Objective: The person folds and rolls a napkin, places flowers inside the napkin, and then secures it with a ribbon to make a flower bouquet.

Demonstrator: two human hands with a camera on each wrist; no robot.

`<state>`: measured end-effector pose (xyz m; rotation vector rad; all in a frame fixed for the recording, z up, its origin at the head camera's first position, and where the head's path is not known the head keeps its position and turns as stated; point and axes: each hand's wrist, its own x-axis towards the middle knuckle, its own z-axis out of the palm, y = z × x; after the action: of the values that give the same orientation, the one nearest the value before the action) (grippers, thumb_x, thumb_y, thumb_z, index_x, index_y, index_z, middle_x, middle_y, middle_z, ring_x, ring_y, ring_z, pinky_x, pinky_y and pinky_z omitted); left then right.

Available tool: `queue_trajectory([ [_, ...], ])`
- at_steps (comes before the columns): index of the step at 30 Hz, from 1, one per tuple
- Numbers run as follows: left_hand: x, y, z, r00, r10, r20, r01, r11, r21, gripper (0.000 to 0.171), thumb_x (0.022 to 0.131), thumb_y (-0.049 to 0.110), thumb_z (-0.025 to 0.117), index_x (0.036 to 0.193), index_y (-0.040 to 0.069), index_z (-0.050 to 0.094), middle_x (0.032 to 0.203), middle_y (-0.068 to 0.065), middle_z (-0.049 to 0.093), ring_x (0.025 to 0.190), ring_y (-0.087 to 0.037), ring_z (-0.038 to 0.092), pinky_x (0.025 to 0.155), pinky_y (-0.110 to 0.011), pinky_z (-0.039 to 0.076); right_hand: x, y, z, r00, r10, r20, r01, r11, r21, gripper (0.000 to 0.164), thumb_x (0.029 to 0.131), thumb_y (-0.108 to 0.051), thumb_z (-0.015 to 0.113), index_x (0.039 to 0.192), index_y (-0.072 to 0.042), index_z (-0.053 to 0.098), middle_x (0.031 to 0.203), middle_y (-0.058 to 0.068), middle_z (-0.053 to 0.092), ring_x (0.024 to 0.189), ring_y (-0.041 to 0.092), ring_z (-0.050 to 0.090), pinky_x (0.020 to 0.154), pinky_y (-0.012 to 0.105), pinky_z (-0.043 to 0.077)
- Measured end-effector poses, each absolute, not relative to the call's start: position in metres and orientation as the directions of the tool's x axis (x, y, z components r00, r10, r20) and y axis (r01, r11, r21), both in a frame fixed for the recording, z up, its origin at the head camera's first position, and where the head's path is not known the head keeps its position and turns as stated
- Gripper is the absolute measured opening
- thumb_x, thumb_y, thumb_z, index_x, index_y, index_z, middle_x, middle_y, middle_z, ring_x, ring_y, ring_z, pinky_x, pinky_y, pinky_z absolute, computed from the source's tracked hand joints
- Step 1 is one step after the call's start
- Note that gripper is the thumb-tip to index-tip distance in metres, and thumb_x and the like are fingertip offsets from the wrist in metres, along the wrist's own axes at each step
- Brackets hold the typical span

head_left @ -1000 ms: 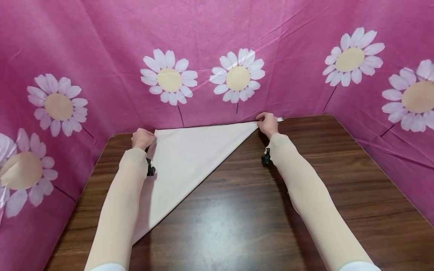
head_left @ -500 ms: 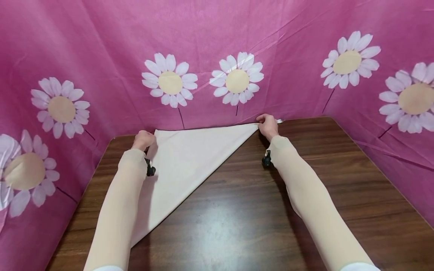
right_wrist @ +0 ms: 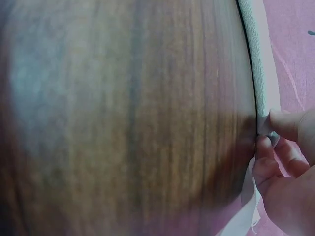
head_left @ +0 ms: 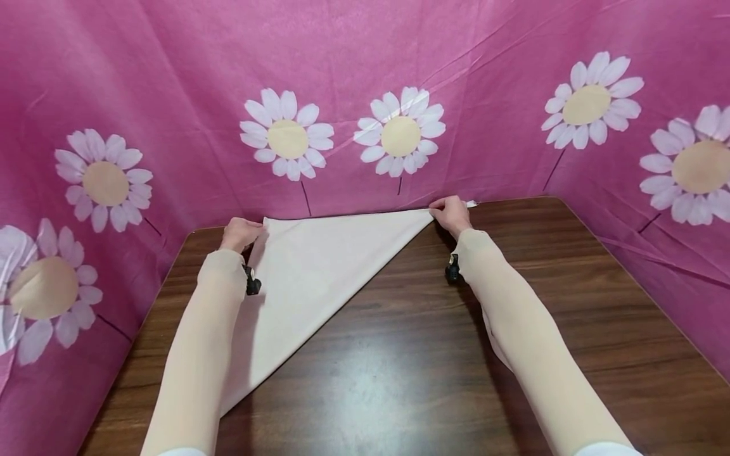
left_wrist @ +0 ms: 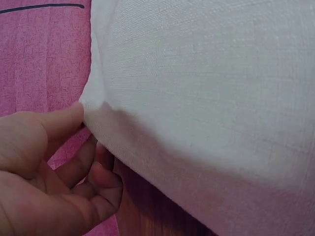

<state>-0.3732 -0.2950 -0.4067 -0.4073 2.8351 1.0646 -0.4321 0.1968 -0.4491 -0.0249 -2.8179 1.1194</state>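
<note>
A white cloth, folded into a triangle, lies on the wooden table with its straight far side along the back edge. My left hand pinches the cloth's back left corner. In the left wrist view, the left thumb and fingers meet at that corner, and a shadow falls over the cloth's edge. At the narrow right tip, my right hand grips the cloth between thumb and fingertips. The right wrist view shows the right fingers at the cloth's rolled-looking edge. The near left point is partly hidden by the left forearm.
The brown wooden table spreads out in front and to the right. A pink curtain with daisies hangs around its back and sides. A small white strip shows just beyond the right hand.
The head view has tilted slightly. The right hand has shifted a little toward me, its fingers now straighter at the cloth's tip. The left hand keeps its pinch and the cloth hardly moves.
</note>
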Motion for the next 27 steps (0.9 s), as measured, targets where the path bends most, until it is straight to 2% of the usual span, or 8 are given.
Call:
queue_trajectory([
  [2,-0.373,-0.295,-0.408,-0.965,-0.202,-0.165,-0.261,0.723,0.64,0.038,0.096,0.025,0.066,0.126,0.0,0.07,0.128,-0.024,0.064,0.093,-0.031,0.06,0.08,-0.041,0.052,-0.432,0.196,-0.449,-0.995,0.051,0.084,-0.019,0.738,-0.675,0.025,0.098,-0.017,0.063,0.113,-0.001,0.076,0.122,0.019,0.069,0.123,0.037,0.055,0.105,0.048,0.041],
  [6,-0.372,-0.295,-0.411,-0.964,-0.213,-0.16,-0.266,0.74,0.617,0.039,0.094,0.022,0.068,0.126,-0.001,0.069,0.137,-0.023,0.059,0.13,-0.046,0.045,0.108,-0.053,0.04,-0.431,0.195,-0.447,-0.996,0.072,0.052,0.015,0.716,-0.698,0.026,0.099,-0.017,0.059,0.112,-0.001,0.076,0.12,0.019,0.069,0.116,0.036,0.057,0.102,0.048,0.044],
  [10,-0.373,-0.297,-0.412,-0.957,-0.232,-0.175,-0.29,0.745,0.601,0.034,0.093,0.017,0.07,0.117,-0.006,0.07,0.104,-0.019,0.069,0.097,-0.034,0.06,0.087,-0.044,0.05,-0.431,0.194,-0.444,-0.996,0.076,0.036,0.028,0.702,-0.712,0.027,0.101,-0.016,0.058,0.113,0.0,0.075,0.123,0.019,0.068,0.118,0.036,0.055,0.102,0.048,0.043],
  [14,-0.378,-0.298,-0.41,-0.956,-0.205,-0.21,-0.291,0.744,0.601,0.013,0.091,0.01,0.063,0.085,-0.001,0.063,0.07,-0.002,0.052,0.065,-0.018,0.048,0.061,-0.032,0.043,-0.43,0.193,-0.44,-0.996,0.077,0.041,0.025,0.697,-0.717,0.025,0.102,-0.014,0.059,0.113,0.001,0.074,0.124,0.021,0.066,0.125,0.04,0.05,0.106,0.049,0.039],
  [17,-0.38,-0.298,-0.409,-0.948,-0.204,-0.245,-0.311,0.754,0.578,0.021,0.091,0.009,0.056,0.072,0.007,0.048,0.064,0.001,0.04,0.063,-0.019,0.042,0.06,-0.032,0.04,-0.429,0.191,-0.439,-0.997,0.07,0.035,0.023,0.687,-0.726,0.024,0.103,-0.014,0.059,0.115,0.001,0.074,0.126,0.021,0.066,0.129,0.041,0.047,0.107,0.05,0.039],
  [21,-0.378,-0.298,-0.407,-0.936,-0.229,-0.268,-0.345,0.754,0.559,0.024,0.094,0.009,0.049,0.071,0.009,0.04,0.064,-0.001,0.034,0.07,-0.023,0.039,0.068,-0.037,0.039,-0.429,0.189,-0.438,-0.999,0.038,0.029,0.004,0.679,-0.734,0.026,0.104,-0.013,0.057,0.121,0.0,0.072,0.13,0.021,0.064,0.13,0.04,0.047,0.105,0.049,0.042],
  [25,-0.377,-0.299,-0.407,-0.942,-0.228,-0.246,-0.331,0.744,0.58,0.024,0.094,0.01,0.049,0.072,0.008,0.043,0.064,-0.001,0.034,0.069,-0.023,0.038,0.069,-0.038,0.039,-0.429,0.19,-0.438,-0.998,0.051,0.037,0.006,0.663,-0.749,0.028,0.102,-0.01,0.056,0.124,0.0,0.07,0.133,0.02,0.061,0.118,0.036,0.054,0.099,0.046,0.046],
  [27,-0.375,-0.299,-0.407,-0.949,-0.208,-0.237,-0.311,0.752,0.581,0.02,0.095,0.012,0.053,0.079,0.0,0.054,0.071,-0.006,0.046,0.074,-0.025,0.043,0.073,-0.04,0.044,-0.428,0.19,-0.438,-0.997,0.065,0.048,0.007,0.658,-0.753,0.028,0.101,-0.01,0.055,0.123,-0.002,0.07,0.132,0.02,0.062,0.108,0.034,0.054,0.095,0.044,0.045],
])
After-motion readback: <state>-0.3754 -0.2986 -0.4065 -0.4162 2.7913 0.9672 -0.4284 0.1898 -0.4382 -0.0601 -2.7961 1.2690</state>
